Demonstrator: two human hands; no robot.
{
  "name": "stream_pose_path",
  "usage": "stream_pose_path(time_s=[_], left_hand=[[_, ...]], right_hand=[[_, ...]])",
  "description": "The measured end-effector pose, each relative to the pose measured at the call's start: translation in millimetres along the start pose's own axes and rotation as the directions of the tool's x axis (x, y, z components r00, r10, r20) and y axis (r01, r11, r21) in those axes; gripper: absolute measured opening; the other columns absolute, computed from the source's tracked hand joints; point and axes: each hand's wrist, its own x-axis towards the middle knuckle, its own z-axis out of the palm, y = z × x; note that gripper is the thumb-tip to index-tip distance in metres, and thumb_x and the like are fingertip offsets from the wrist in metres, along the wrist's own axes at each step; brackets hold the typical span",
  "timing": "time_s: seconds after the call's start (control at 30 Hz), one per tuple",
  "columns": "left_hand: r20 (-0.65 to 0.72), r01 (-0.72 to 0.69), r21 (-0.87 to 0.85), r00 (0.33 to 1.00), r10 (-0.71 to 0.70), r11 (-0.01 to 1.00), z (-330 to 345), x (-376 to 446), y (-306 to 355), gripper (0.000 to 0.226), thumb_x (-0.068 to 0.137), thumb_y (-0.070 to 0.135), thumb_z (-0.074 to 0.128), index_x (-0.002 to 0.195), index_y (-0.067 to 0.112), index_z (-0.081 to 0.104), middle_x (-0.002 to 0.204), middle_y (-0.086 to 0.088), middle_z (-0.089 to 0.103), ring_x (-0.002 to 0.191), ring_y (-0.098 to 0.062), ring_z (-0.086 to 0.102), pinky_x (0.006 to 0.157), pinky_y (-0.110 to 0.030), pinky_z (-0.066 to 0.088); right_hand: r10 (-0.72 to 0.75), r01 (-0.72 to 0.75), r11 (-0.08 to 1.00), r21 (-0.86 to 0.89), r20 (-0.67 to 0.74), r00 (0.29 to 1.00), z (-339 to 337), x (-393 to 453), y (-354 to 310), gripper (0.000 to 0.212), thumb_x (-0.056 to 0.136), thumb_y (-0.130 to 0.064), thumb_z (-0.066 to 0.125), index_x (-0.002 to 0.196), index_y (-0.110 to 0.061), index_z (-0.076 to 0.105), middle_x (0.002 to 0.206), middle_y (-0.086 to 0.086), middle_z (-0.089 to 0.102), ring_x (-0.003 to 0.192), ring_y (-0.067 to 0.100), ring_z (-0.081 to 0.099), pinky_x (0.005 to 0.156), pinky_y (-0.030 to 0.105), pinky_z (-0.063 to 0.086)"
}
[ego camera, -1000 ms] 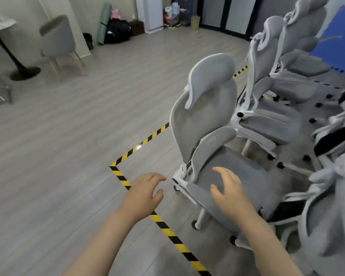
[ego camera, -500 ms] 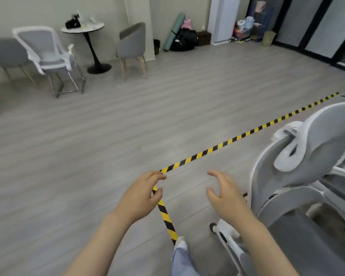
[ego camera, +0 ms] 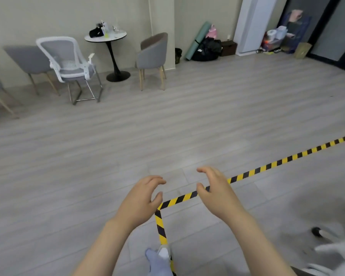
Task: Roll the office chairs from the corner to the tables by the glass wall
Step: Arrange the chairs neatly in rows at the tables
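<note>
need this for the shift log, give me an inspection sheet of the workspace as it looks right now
surface: grey plank floor, black-yellow tape forming a corner.
job's things: office chair, only base and castors showing, blurred, lower right; neither hand touches it.
clutter: bags and boxes by the far wall; items on the round table.
grippers: left hand and right hand held out, fingers loosely curved, holding nothing.
cables: nothing seen.
surroundings: white-frame chair, grey chair, dark-framed panels.
</note>
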Motion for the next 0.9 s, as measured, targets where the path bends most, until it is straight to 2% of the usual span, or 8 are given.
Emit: stream_pose_path(time_s=[0.1, 0.27, 0.37, 0.47, 0.6, 0.73, 0.9], left_hand=[[0.017, -0.034, -0.001, 0.999, 0.034, 0.999, 6.5, 67.3, -9.1, 0.032, 0.097, 0.028, 0.050, 0.129, 0.030, 0.054, 0.138, 0.016, 0.047, 0.130, -0.003, 0.038, 0.104, -0.014, 0.025], [0.097, -0.141, -0.009, 0.985, 0.141, 0.990, 13.3, 194.1, -3.8, 0.032, 0.099, 0.031, 0.047, 0.131, 0.031, 0.052, 0.139, 0.019, 0.045, 0.131, -0.001, 0.037, 0.105, -0.016, 0.028], [0.177, -0.257, 0.000, 0.951, 0.253, 0.966, 15.8, 271.7, 17.2, 0.033, 0.099, 0.032, 0.046, 0.132, 0.031, 0.051, 0.139, 0.020, 0.044, 0.130, 0.000, 0.036, 0.102, -0.013, 0.027], [0.235, -0.355, -0.016, 0.907, 0.348, 0.935, 30.7, 345.2, 50.1, 0.033, 0.098, 0.029, 0.049, 0.131, 0.027, 0.053, 0.138, 0.015, 0.048, 0.130, -0.004, 0.039, 0.101, -0.010, 0.023], [0.300, -0.470, -0.076, 0.830, 0.470, 0.879, 72.4, 417.7, 114.7, 0.032, 0.098, 0.026, 0.049, 0.130, 0.026, 0.055, 0.134, 0.017, 0.048, 0.128, -0.001, 0.039, 0.095, 0.002, 0.016], [0.394, -0.576, -0.138, 0.714, 0.578, 0.805, 135.7, 470.2, 189.6, 0.033, 0.098, 0.030, 0.048, 0.131, 0.031, 0.052, 0.137, 0.019, 0.046, 0.130, -0.001, 0.038, 0.105, -0.015, 0.028], [0.438, -0.665, -0.199, 0.597, 0.673, 0.719, 209.1, 525.3, 304.9, 0.032, 0.097, 0.027, 0.049, 0.129, 0.027, 0.055, 0.134, 0.015, 0.050, 0.126, -0.003, 0.042, 0.098, -0.009, 0.026]], right_hand=[[0.042, -0.042, 0.999, -0.016, -0.020, 0.999, -7.7, 51.3, 24.9, 0.041, 0.096, -0.023, 0.049, 0.136, -0.026, 0.044, 0.138, -0.017, 0.039, 0.132, 0.004, 0.030, 0.106, 0.022, 0.031], [0.173, -0.172, 0.985, 0.011, -0.099, 0.980, -45.1, 131.8, 61.9, 0.040, 0.096, -0.025, 0.048, 0.135, -0.029, 0.043, 0.130, -0.024, 0.036, 0.130, 0.007, 0.036, 0.102, 0.026, 0.037], [0.276, -0.274, 0.961, 0.042, -0.206, 0.939, -79.7, 164.5, 84.6, 0.039, 0.096, -0.026, 0.048, 0.134, -0.032, 0.044, 0.132, -0.021, 0.039, 0.123, 0.008, 0.042, 0.095, 0.023, 0.035], [0.368, -0.359, 0.929, 0.084, -0.299, 0.881, -116.2, 177.2, 117.7, 0.038, 0.096, -0.025, 0.048, 0.134, -0.031, 0.045, 0.130, -0.022, 0.038, 0.124, 0.001, 0.033, 0.094, 0.021, 0.029], [0.494, -0.486, 0.864, 0.131, -0.403, 0.770, -164.2, 176.7, 173.9, 0.040, 0.095, -0.021, 0.049, 0.133, -0.028, 0.047, 0.133, -0.019, 0.041, 0.132, 0.005, 0.031, 0.096, 0.021, 0.028], [0.564, -0.566, 0.807, 0.169, -0.504, 0.654, -218.2, 170.8, 242.1, 0.041, 0.092, -0.017, 0.055, 0.132, -0.021, 0.051, 0.136, -0.009, 0.047, 0.132, 0.012, 0.038, 0.101, 0.023, 0.030], [0.597, -0.602, 0.772, 0.205, -0.560, 0.575, -304.6, 163.8, 325.1, 0.038, 0.092, -0.017, 0.055, 0.130, -0.020, 0.051, 0.135, -0.007, 0.047, 0.131, 0.014, 0.039, 0.100, 0.022, 0.029]])
